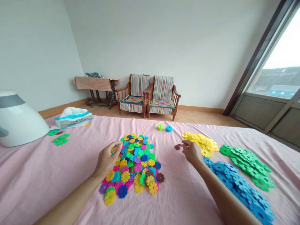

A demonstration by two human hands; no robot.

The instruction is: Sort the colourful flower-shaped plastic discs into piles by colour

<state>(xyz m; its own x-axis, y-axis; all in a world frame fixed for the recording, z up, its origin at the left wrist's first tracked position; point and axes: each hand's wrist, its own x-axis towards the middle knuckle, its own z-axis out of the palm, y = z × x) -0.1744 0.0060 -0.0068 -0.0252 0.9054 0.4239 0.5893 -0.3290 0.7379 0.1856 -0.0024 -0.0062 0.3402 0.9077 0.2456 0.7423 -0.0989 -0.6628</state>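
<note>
A mixed heap of coloured plastic snowflake discs (134, 164) lies on the pink sheet (47, 175) in front of me. My left hand (107, 157) rests at the heap's left edge, fingers curled in a pinch around a yellow disc. My right hand (192, 152) is to the right of the heap, fingers pinched on a brown disc (177, 146) just above the sheet. Sorted piles lie by my right arm: yellow discs (202, 143), green discs (248, 164) and blue discs (241, 186).
A tissue box (73, 118) and a white appliance (16, 120) sit at the left, with a few green discs (59, 139) near them. Two small stacks, green (160, 127) and blue (168, 128), stand farther back. Two striped wooden chairs (148, 95) and a sewing table (98, 86) stand by the wall.
</note>
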